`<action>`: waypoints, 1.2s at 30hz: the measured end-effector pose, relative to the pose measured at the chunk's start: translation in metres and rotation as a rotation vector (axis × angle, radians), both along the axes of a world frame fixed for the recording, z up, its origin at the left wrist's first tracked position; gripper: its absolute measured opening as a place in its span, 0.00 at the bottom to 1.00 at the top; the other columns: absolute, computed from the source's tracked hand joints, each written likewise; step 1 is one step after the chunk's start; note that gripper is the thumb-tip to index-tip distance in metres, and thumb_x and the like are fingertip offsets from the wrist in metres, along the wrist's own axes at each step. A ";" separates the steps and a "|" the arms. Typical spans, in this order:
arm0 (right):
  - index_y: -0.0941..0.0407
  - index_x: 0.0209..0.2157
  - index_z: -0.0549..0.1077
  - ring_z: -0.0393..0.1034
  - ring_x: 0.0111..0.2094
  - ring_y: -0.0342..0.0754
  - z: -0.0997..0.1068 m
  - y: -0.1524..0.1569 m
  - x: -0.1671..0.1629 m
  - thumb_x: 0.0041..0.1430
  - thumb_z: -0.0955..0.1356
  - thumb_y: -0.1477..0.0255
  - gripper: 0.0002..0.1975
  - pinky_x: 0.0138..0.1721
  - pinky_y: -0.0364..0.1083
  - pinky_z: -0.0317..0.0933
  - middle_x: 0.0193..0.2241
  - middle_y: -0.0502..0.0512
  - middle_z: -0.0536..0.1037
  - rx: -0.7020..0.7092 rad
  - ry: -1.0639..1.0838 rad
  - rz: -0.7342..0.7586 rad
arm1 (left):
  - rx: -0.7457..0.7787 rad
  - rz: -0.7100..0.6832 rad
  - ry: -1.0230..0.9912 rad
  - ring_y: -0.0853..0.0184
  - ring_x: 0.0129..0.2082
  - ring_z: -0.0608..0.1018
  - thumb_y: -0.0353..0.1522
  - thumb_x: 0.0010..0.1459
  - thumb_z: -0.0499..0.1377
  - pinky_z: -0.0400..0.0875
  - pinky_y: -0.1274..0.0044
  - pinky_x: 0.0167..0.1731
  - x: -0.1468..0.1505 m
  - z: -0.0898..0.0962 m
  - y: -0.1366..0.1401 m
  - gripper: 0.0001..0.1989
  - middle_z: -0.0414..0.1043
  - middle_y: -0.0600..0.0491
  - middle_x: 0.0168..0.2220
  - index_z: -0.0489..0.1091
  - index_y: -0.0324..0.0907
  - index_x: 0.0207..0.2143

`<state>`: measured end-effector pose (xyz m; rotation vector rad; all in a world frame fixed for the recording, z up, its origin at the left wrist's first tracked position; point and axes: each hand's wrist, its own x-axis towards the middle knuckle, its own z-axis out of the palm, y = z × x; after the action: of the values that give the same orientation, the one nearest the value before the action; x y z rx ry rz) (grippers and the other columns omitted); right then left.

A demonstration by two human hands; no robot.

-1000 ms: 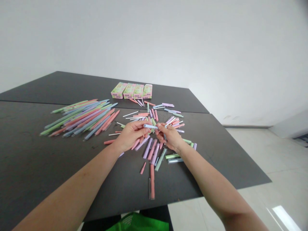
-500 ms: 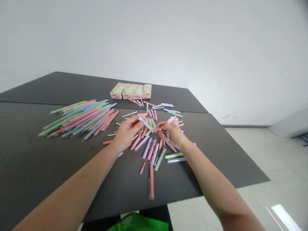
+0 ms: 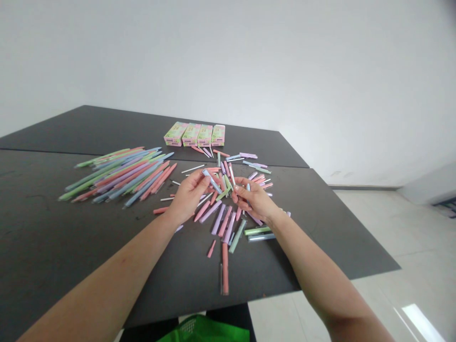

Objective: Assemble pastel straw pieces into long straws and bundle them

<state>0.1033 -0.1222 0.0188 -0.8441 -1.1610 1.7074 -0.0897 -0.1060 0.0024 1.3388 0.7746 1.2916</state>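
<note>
My left hand (image 3: 190, 192) pinches a light blue pen barrel (image 3: 212, 181) between thumb and fingers, its lower end slanting toward the right. Opposite it, my right hand (image 3: 254, 197) is closed around a thin white pen refill (image 3: 232, 175) that points upward from the fingertips. A small blue pen part (image 3: 248, 187) also shows at the right fingers. The barrel and the refill are apart. Below and around both hands lie loose pen parts, among them a purple barrel (image 3: 211, 211), a pink barrel (image 3: 225, 222) and a green barrel (image 3: 257, 230).
A pile of whole coloured pens (image 3: 121, 178) lies on the black table (image 3: 89, 266) at the left. Several pink and green boxes (image 3: 176, 134) stand in a row behind the loose parts. A pink barrel (image 3: 225, 266) lies near the front edge.
The refill in my right hand has swung from lying nearly level to pointing up. My left hand has drawn the blue barrel slightly left, away from the right hand.
</note>
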 end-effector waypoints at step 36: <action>0.55 0.34 0.74 0.52 0.16 0.34 0.003 0.003 0.003 0.60 0.66 0.60 0.12 0.15 0.40 0.42 0.26 0.49 0.70 0.317 0.073 -0.490 | 0.238 0.095 0.419 0.62 0.41 0.77 0.34 0.57 0.60 0.70 0.72 0.46 0.000 -0.001 -0.002 0.11 0.77 0.49 0.40 0.78 0.42 0.41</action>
<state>0.1063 -0.1190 0.0217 -0.7809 -1.0357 1.1121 -0.0894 -0.1080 0.0014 1.8182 1.0021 1.2183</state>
